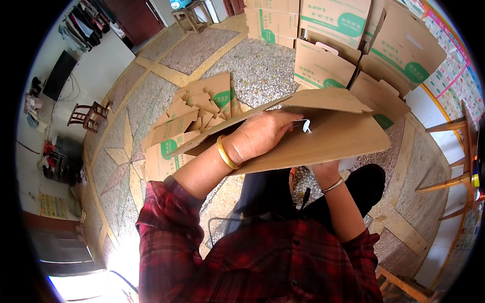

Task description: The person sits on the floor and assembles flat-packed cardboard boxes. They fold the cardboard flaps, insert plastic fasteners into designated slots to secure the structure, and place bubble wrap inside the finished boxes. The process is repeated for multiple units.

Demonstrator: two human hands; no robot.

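A brown cardboard box (333, 136), folded flat and partly spread apart, lies across my lap with its raised flap (328, 100) on the far side. My left hand (265, 132), with a gold bangle on the wrist, reaches in between the cardboard layers. Its fingers are closed in a pinch on a small white plastic strip (306, 126), which stands up at a slot in the board. Below the near edge, my right hand (326, 170) is against the underside of the box, and its fingers are mostly hidden by the cardboard.
Left of the box lies a heap of cardboard pieces (199, 108) on the patterned floor. Several printed cartons (326, 63) stand stacked at the far right. A wooden stool frame (454, 177) is by the right wall, and a small wooden chair (87, 116) sits far left.
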